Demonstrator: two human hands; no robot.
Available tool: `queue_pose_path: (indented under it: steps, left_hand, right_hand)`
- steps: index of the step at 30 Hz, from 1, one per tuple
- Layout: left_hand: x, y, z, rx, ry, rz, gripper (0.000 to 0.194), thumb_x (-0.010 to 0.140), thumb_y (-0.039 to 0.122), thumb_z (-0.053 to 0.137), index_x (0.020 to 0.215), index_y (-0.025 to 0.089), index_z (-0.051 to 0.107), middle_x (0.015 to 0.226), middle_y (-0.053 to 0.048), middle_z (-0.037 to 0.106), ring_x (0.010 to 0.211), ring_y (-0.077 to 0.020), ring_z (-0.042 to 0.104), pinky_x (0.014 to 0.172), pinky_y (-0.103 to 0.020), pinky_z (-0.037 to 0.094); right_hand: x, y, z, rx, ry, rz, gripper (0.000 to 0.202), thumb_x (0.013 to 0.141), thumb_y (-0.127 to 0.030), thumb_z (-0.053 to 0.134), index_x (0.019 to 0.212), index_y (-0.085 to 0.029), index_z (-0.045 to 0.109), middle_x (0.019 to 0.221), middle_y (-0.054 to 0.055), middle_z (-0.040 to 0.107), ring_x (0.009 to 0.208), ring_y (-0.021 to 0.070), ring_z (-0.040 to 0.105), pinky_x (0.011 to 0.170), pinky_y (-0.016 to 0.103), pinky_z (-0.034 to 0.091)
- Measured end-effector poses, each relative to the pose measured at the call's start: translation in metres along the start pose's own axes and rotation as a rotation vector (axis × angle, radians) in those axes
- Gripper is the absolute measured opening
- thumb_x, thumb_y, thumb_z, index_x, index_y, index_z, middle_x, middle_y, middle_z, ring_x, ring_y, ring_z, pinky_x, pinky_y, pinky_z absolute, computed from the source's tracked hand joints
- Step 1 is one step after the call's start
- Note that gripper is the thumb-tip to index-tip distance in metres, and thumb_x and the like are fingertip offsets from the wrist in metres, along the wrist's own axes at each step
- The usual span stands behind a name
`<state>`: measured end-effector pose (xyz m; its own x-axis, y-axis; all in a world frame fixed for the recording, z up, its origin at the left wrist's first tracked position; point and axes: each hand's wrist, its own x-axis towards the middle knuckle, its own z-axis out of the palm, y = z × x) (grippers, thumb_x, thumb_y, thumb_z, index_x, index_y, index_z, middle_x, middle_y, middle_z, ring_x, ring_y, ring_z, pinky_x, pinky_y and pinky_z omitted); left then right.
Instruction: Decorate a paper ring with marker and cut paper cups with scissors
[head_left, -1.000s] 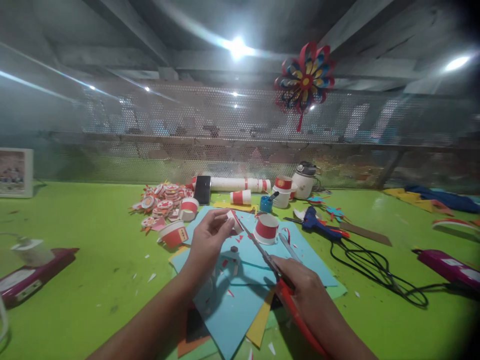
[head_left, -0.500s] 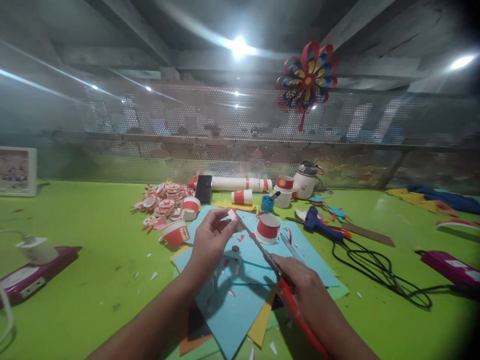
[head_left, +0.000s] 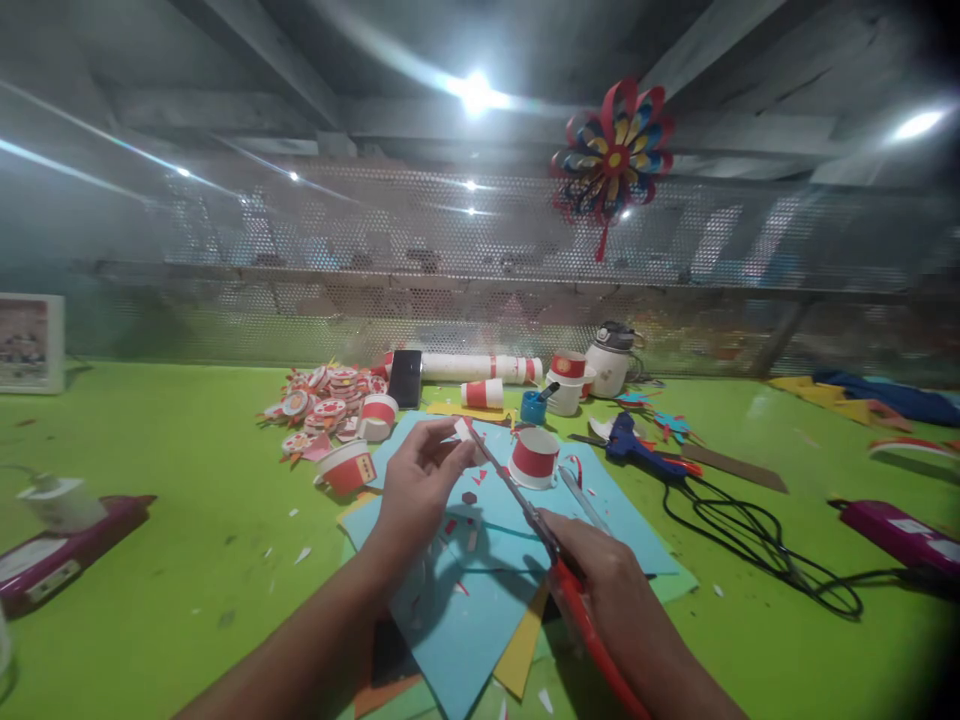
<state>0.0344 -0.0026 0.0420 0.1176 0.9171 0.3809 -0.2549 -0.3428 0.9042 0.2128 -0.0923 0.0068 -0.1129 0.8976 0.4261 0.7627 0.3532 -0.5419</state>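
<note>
Between the fingertips of my left hand (head_left: 424,475) is a small white piece of paper (head_left: 463,430) with some red on it. My right hand (head_left: 600,560) grips the red handles of a pair of scissors (head_left: 525,505). Their blades point up and left, with the tips at the paper piece. Beneath both hands lie light blue sheets (head_left: 480,610), strewn with little red and white scraps. A red and white paper cup section (head_left: 534,458) stands on the sheets just beyond the blades.
A pile of red and white paper discs (head_left: 330,400) sits back left, near cut cups (head_left: 346,468). A phone (head_left: 406,380) leans by a long white tube (head_left: 465,367). On the right are a blue glue gun (head_left: 637,450), its black cable (head_left: 757,550) and a purple power strip (head_left: 900,535).
Both hands, the paper piece and the scissors hold nearly the same pose. The whole view has shifted very slightly.
</note>
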Motion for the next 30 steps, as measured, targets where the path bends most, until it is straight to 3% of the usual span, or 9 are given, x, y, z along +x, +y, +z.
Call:
queue_pose_path:
  steps: [6, 12, 18, 23, 30]
  left_hand:
    - [0.0001, -0.001, -0.0016, 0.0, 0.008, -0.014, 0.034, 0.077, 0.032, 0.072, 0.103, 0.014, 0.059, 0.093, -0.006, 0.07, 0.08, -0.0157, 0.067, 0.058, -0.021, 0.056]
    - [0.0003, -0.001, 0.0005, -0.001, 0.001, -0.016, 0.033, 0.078, 0.032, 0.072, 0.103, 0.014, 0.059, 0.092, -0.006, 0.07, 0.079, -0.0161, 0.068, 0.059, -0.022, 0.055]
    - [-0.0002, -0.0015, 0.001, -0.046, 0.004, -0.001, 0.034, 0.075, 0.032, 0.074, 0.101, 0.016, 0.061, 0.095, -0.006, 0.071, 0.08, -0.017, 0.068, 0.061, -0.024, 0.055]
    - [-0.0003, -0.0024, 0.0016, -0.07, 0.001, 0.02, 0.031, 0.075, 0.031, 0.074, 0.099, 0.016, 0.062, 0.098, -0.006, 0.071, 0.083, -0.0163, 0.068, 0.068, -0.025, 0.056]
    - [-0.0009, -0.0002, 0.0011, -0.049, -0.014, 0.011, 0.032, 0.074, 0.031, 0.075, 0.099, 0.016, 0.061, 0.094, -0.007, 0.072, 0.083, -0.0184, 0.068, 0.063, -0.025, 0.056]
  right_hand:
    - [-0.0014, 0.0017, -0.0004, 0.017, 0.005, 0.001, 0.036, 0.085, -0.021, 0.047, 0.116, -0.014, 0.064, 0.104, 0.012, 0.073, 0.093, 0.0274, 0.066, 0.081, 0.042, 0.051]
    - [-0.0015, 0.0013, -0.0017, -0.016, -0.012, 0.045, 0.025, 0.085, -0.019, 0.047, 0.099, -0.017, 0.067, 0.092, 0.01, 0.072, 0.086, 0.0259, 0.065, 0.082, 0.041, 0.05]
    - [-0.0013, 0.0006, -0.0042, -0.03, -0.033, 0.047, 0.035, 0.084, -0.015, 0.046, 0.114, -0.017, 0.063, 0.098, 0.012, 0.07, 0.092, 0.027, 0.062, 0.083, 0.043, 0.049]
    - [0.0005, 0.0023, -0.0029, 0.008, -0.031, 0.037, 0.036, 0.084, -0.017, 0.045, 0.115, -0.017, 0.064, 0.103, 0.01, 0.071, 0.092, 0.0255, 0.063, 0.082, 0.042, 0.049]
    - [-0.0029, 0.0053, -0.0026, -0.042, -0.007, 0.013, 0.037, 0.083, -0.015, 0.044, 0.115, -0.017, 0.063, 0.096, 0.01, 0.071, 0.088, 0.0248, 0.063, 0.078, 0.04, 0.05]
